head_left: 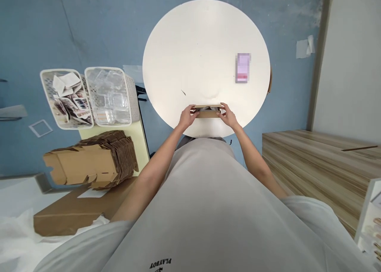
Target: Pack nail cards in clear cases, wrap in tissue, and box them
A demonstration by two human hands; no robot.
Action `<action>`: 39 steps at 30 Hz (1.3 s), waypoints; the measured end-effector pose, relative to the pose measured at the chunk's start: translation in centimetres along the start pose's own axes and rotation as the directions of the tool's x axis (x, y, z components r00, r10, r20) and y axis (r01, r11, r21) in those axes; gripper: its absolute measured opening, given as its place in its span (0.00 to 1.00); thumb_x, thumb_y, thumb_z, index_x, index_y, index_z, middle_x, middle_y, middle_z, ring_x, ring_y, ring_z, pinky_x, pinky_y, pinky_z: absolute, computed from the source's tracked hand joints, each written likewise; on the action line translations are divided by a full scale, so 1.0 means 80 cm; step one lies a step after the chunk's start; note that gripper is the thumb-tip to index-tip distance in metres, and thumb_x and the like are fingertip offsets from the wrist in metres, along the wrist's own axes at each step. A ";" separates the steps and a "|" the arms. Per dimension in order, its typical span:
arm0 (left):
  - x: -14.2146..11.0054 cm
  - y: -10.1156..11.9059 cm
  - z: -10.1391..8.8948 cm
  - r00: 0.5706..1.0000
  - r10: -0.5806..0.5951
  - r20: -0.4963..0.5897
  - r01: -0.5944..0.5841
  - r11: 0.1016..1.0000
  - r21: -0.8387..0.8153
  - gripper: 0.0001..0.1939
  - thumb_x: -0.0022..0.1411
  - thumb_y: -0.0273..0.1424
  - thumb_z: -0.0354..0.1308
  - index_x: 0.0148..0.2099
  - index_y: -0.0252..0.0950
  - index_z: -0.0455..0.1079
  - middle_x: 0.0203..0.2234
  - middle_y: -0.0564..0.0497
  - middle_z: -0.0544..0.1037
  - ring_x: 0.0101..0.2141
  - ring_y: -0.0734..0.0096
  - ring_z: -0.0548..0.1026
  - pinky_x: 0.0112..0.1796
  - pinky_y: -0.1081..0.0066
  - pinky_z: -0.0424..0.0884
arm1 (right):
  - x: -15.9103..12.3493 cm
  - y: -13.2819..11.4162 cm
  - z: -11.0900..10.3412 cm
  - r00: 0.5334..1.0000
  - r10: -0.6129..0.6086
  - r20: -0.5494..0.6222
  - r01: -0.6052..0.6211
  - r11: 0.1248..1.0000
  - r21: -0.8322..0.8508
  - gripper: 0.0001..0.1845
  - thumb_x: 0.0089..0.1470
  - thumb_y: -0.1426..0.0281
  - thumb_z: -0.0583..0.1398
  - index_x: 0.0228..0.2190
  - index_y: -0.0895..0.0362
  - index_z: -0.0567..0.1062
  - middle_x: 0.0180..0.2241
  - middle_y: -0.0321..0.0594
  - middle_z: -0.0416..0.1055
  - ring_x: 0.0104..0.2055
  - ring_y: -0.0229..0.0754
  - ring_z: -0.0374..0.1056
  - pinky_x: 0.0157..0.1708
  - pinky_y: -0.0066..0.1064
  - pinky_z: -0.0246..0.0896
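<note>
A small brown cardboard box point(208, 114) is held between my two hands over the near edge of the round white table point(196, 38). Its open side faces up, and something dark and greyish shows inside, too small to make out. My left hand point(187, 117) grips the box's left end, fingers along the far side and thumb on the near side. Around the right end closes my right hand point(228, 116) in the same manner. A pixelated pinkish-purple item point(243, 68) lies on the table's right part, apart from both hands.
To the left stand a white basket of small packets point(67, 99) and another of clear plastic pieces point(108, 95). Nearer me lies a stack of flat cardboard boxes point(89, 161) above a larger brown carton point(71, 212). Wood-grain furniture point(312, 161) stands at right.
</note>
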State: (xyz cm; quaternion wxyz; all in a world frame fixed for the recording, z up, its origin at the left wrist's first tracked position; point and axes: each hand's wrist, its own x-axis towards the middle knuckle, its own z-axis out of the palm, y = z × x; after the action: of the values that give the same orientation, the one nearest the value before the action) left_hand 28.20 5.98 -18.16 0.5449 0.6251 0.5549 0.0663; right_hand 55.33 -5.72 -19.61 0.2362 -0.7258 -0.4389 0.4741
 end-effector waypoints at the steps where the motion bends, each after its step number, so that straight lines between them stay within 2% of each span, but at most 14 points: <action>1: 0.000 0.001 0.001 1.000 -0.004 -0.007 0.004 1.000 0.007 0.19 0.70 0.33 0.64 0.61 0.39 0.74 0.60 0.40 0.82 0.52 0.54 0.84 0.56 0.54 0.80 | 0.000 -0.001 0.000 1.000 -0.008 0.004 0.008 1.000 -0.003 0.35 0.64 0.51 0.62 0.67 0.51 0.68 0.67 0.53 0.76 0.44 0.55 0.79 0.58 0.57 0.75; 5: -0.003 0.001 0.005 1.000 0.004 -0.023 -0.003 0.999 0.050 0.11 0.71 0.29 0.61 0.55 0.39 0.75 0.56 0.40 0.81 0.49 0.55 0.83 0.55 0.52 0.81 | 0.000 -0.006 0.003 1.000 0.001 -0.008 -0.001 1.000 -0.011 0.20 0.64 0.58 0.59 0.55 0.50 0.74 0.61 0.48 0.80 0.48 0.55 0.79 0.56 0.52 0.76; 7: -0.005 -0.001 0.004 1.000 0.020 -0.011 -0.020 0.997 0.071 0.12 0.71 0.27 0.61 0.55 0.39 0.75 0.56 0.41 0.79 0.48 0.56 0.83 0.55 0.52 0.81 | -0.003 -0.010 0.007 0.999 0.028 -0.032 -0.028 0.999 -0.017 0.18 0.63 0.60 0.59 0.52 0.50 0.74 0.60 0.47 0.80 0.47 0.54 0.80 0.55 0.52 0.77; 9: -0.005 -0.004 0.002 0.999 0.032 0.024 -0.033 0.997 0.074 0.17 0.68 0.27 0.67 0.58 0.39 0.75 0.58 0.41 0.76 0.48 0.57 0.82 0.56 0.52 0.82 | -0.006 -0.015 0.011 0.997 0.058 -0.055 -0.059 0.998 -0.009 0.17 0.63 0.60 0.58 0.52 0.49 0.74 0.59 0.46 0.80 0.45 0.52 0.80 0.53 0.51 0.78; 11: -0.004 -0.007 -0.003 0.996 0.050 0.076 -0.054 0.997 0.053 0.29 0.63 0.27 0.72 0.65 0.40 0.73 0.61 0.41 0.73 0.51 0.58 0.81 0.58 0.54 0.83 | -0.010 -0.020 0.016 0.993 0.087 -0.075 -0.086 0.996 0.018 0.17 0.63 0.59 0.58 0.52 0.49 0.74 0.59 0.46 0.79 0.43 0.51 0.79 0.50 0.50 0.80; 13: 0.000 -0.009 -0.010 0.988 0.078 0.130 -0.084 0.996 0.038 0.37 0.61 0.25 0.73 0.70 0.41 0.70 0.62 0.41 0.71 0.52 0.59 0.81 0.59 0.55 0.83 | -0.013 -0.023 0.021 0.990 0.101 -0.100 -0.097 0.994 0.043 0.18 0.64 0.57 0.58 0.51 0.49 0.74 0.58 0.46 0.79 0.42 0.51 0.79 0.50 0.50 0.80; 14: 0.003 -0.009 -0.014 0.983 0.095 0.154 -0.102 0.994 0.042 0.38 0.61 0.24 0.72 0.71 0.41 0.70 0.62 0.42 0.71 0.51 0.61 0.81 0.59 0.56 0.82 | -0.015 -0.024 0.022 0.988 0.099 -0.119 -0.094 0.994 0.050 0.17 0.64 0.57 0.58 0.51 0.49 0.74 0.58 0.46 0.80 0.43 0.51 0.79 0.51 0.51 0.79; 17: 0.014 -0.011 -0.027 0.966 0.144 0.214 -0.166 0.982 0.086 0.31 0.62 0.23 0.71 0.66 0.40 0.74 0.61 0.43 0.73 0.48 0.62 0.82 0.60 0.54 0.82 | -0.022 -0.026 0.026 0.985 0.092 -0.148 -0.083 0.994 0.066 0.20 0.62 0.55 0.61 0.52 0.50 0.74 0.58 0.46 0.80 0.46 0.52 0.79 0.56 0.51 0.78; 21: 0.032 -0.012 -0.041 0.934 0.222 0.281 -0.269 0.953 0.140 0.20 0.63 0.25 0.72 0.57 0.40 0.79 0.57 0.46 0.77 0.47 0.59 0.82 0.58 0.53 0.82 | -0.038 -0.028 0.036 0.987 0.106 -0.118 -0.093 0.989 0.111 0.33 0.51 0.52 0.71 0.54 0.50 0.73 0.60 0.47 0.78 0.45 0.52 0.79 0.53 0.49 0.77; 25: 0.042 -0.009 -0.044 0.927 0.213 0.308 -0.284 0.936 0.208 0.25 0.62 0.24 0.70 0.61 0.41 0.78 0.58 0.45 0.75 0.45 0.60 0.82 0.59 0.53 0.81 | -0.051 -0.032 0.054 0.970 0.161 -0.180 -0.139 0.982 0.131 0.29 0.50 0.50 0.71 0.48 0.50 0.73 0.52 0.42 0.81 0.43 0.51 0.78 0.52 0.48 0.77; 29: 0.039 -0.008 -0.046 0.926 0.200 0.321 -0.284 0.928 0.242 0.32 0.63 0.24 0.68 0.68 0.41 0.74 0.62 0.43 0.73 0.46 0.60 0.81 0.59 0.53 0.80 | -0.056 -0.040 0.064 0.959 0.196 -0.207 -0.169 0.975 0.142 0.29 0.49 0.55 0.72 0.50 0.51 0.74 0.54 0.43 0.80 0.44 0.51 0.79 0.52 0.46 0.77; 34: 0.027 -0.010 -0.050 0.925 0.223 0.307 -0.300 0.925 0.233 0.23 0.65 0.27 0.67 0.62 0.42 0.78 0.57 0.45 0.74 0.44 0.59 0.81 0.57 0.53 0.80 | -0.060 -0.048 0.062 0.964 0.179 -0.197 -0.163 0.982 0.095 0.29 0.53 0.58 0.71 0.54 0.50 0.74 0.56 0.43 0.80 0.45 0.50 0.79 0.55 0.47 0.76; 39: 0.027 -0.003 -0.042 0.943 0.242 0.227 -0.307 0.894 0.327 0.27 0.60 0.26 0.69 0.62 0.41 0.78 0.54 0.44 0.74 0.48 0.55 0.78 0.58 0.51 0.79 | -0.054 -0.050 0.058 0.958 0.175 -0.227 -0.172 0.985 0.030 0.25 0.55 0.58 0.72 0.51 0.51 0.77 0.59 0.45 0.76 0.41 0.46 0.76 0.55 0.47 0.77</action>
State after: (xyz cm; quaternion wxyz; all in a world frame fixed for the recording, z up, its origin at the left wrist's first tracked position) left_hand 26.55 9.65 -18.13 0.4551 0.7893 0.4118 -0.0160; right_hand 48.81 -7.74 -16.55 0.2462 -0.8102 -0.3411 0.4082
